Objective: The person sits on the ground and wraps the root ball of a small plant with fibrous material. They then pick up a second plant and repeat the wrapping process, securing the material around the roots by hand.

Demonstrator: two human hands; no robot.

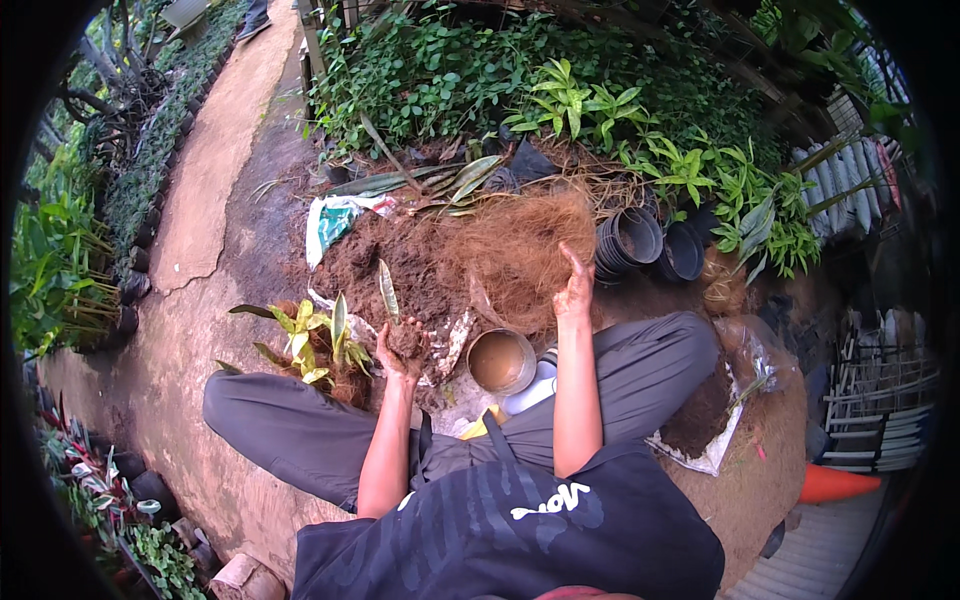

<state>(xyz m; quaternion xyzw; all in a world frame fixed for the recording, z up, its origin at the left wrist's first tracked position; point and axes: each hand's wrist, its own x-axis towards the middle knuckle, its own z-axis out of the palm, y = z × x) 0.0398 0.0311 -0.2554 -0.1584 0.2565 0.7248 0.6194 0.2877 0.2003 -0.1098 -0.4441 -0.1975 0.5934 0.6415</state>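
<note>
Soil heap (400,265) and coconut fibre pile (520,250) ahead on ground. Potting step, judging — small pot (500,360) waits between knees. Left hand (403,345) fingers closed around soil-balled cutting (388,292); right hand (574,290) open, reaching fibre. Next likely needs steady upright seating.

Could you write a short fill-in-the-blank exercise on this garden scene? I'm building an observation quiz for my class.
1. The left hand holds a small plant by its clump of ____.
2. The right hand reaches into the heap of brown ____ in front of the person.
3. The round bowl between the person's knees is coated in wet ____.
4. The nested empty pots to the person's right are ____ in colour.

Missing words: soil; fibre; mud; black
</note>
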